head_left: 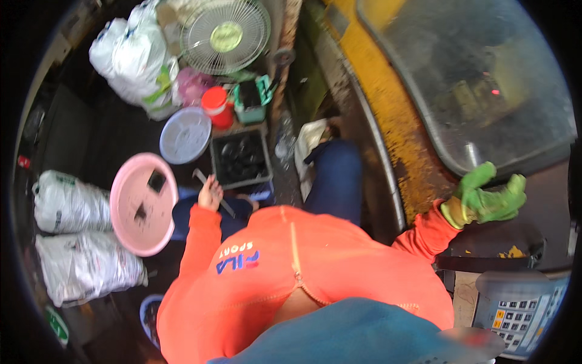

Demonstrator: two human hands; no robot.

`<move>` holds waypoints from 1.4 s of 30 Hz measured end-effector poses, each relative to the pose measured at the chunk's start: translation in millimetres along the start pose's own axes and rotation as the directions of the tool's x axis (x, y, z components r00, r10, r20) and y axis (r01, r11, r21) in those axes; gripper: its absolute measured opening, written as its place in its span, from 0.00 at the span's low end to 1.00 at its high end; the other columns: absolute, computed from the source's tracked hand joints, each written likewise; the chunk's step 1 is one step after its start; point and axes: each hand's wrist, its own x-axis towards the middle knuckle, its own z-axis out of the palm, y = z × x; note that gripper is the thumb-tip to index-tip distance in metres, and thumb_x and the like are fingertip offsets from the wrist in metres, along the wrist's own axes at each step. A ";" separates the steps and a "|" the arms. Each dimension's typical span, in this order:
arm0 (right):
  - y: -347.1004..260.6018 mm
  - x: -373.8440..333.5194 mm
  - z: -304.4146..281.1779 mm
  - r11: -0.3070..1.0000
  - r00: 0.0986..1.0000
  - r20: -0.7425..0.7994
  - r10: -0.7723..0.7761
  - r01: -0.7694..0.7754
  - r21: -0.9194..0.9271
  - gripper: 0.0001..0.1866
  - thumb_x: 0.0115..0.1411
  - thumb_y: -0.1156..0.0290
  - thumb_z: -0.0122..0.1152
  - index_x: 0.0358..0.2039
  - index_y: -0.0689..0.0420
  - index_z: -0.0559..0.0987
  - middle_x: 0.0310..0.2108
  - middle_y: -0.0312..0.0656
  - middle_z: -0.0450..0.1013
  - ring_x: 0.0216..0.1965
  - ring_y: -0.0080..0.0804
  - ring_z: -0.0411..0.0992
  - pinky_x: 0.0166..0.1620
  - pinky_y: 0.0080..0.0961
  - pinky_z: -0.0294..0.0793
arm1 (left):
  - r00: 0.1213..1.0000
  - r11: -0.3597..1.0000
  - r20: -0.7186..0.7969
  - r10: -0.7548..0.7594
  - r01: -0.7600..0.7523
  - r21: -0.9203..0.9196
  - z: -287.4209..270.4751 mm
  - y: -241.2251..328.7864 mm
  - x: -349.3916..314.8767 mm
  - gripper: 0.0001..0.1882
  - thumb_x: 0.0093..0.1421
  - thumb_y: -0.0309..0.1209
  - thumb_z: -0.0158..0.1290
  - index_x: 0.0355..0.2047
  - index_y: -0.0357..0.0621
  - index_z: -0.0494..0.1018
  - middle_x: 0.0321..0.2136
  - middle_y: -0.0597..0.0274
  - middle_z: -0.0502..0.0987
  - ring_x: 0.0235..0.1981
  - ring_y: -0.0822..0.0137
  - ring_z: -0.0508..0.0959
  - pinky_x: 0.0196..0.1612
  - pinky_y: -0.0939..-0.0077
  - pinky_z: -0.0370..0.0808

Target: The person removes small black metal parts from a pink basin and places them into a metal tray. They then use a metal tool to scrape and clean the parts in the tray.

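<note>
My bare left hand is closed around a thin grey metal tool with a short, bent-looking end; its exact kind is unclear. Just beyond that hand stands a square dark tray with black rounded pieces in it. To its left, a pink basin holds a small black square piece and a dark patch of debris. On the far right, my right hand wears a green glove, with thumb and fingers apart and nothing between them. It is by the lower edge of a machine's dark-framed window.
A blue basin, a red jug, a green container and a wire fan guard stand ahead. White bags lie at the left. The yellow machine borders my right side, with a keypad panel lower right.
</note>
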 end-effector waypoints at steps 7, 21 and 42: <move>-130.8 -75.1 -10.6 0.455 0.878 0.479 0.023 -0.436 0.777 0.12 0.58 0.72 0.51 0.41 0.63 0.75 0.44 0.51 0.70 0.41 0.38 0.71 0.47 0.30 0.71 | 0.803 0.968 0.543 0.246 -0.232 -0.096 150.4 26.9 -48.4 0.23 0.66 0.37 0.43 0.59 0.42 0.59 0.41 0.62 0.65 0.44 0.62 0.68 0.57 0.57 0.63; -307.1 -226.1 18.2 -0.087 -0.531 0.602 -0.596 -0.702 -0.707 0.14 0.59 0.59 0.57 0.42 0.53 0.74 0.22 0.29 0.65 0.19 0.17 0.60 0.22 0.17 0.60 | 0.945 -0.190 0.210 0.251 -0.165 0.968 111.8 61.5 41.6 0.22 0.55 0.46 0.56 0.44 0.45 0.76 0.42 0.53 0.78 0.43 0.56 0.77 0.47 0.70 0.71; -359.3 -291.8 -20.5 0.118 -0.581 0.559 -0.592 -0.749 -0.652 0.14 0.56 0.61 0.60 0.35 0.59 0.75 0.24 0.31 0.67 0.23 0.19 0.62 0.29 0.19 0.62 | 0.949 0.631 -0.224 0.222 0.035 0.775 53.2 20.4 87.6 0.08 0.55 0.29 0.57 0.30 0.34 0.75 0.29 0.56 0.79 0.24 0.72 0.78 0.30 0.79 0.77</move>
